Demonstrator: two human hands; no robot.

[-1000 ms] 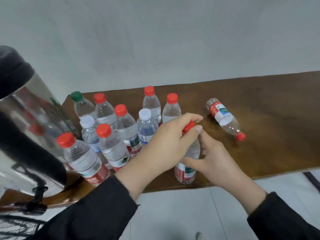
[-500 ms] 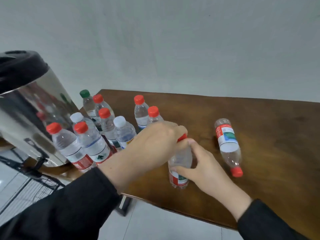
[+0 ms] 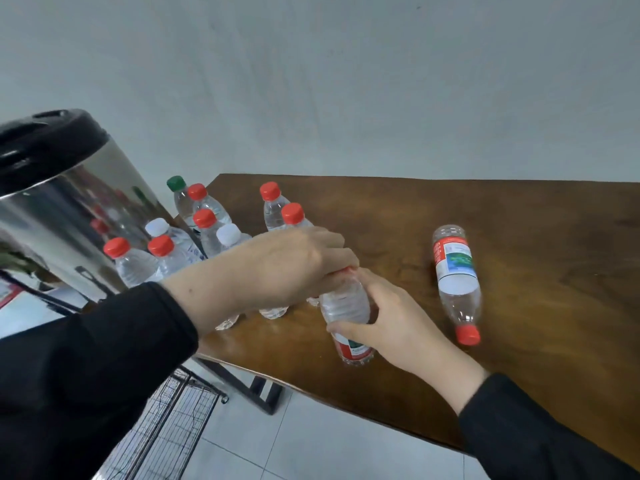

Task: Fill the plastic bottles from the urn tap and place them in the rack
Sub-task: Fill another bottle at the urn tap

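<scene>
A clear plastic bottle [image 3: 346, 306] with a red and green label stands upright near the front edge of the wooden table [image 3: 536, 306]. My right hand [image 3: 394, 320] grips its body from the right. My left hand [image 3: 294, 265] covers its red cap, fingers curled round it, so the cap is almost hidden. A steel urn [image 3: 62, 209] with a black lid stands at the left; its tap is not visible. A black wire rack [image 3: 169, 420] sits low at the bottom left, below the table.
Several capped bottles [image 3: 207, 233] stand clustered between the urn and my hands, with red, white and one green cap. Another bottle [image 3: 455, 282] lies on its side to the right, red cap toward me. Beyond it the tabletop runs to a grey wall.
The view has swung up and right, so the urn lid and rack show more. Both hands stay on the same upright bottle, left on the cap, right on the body.
</scene>
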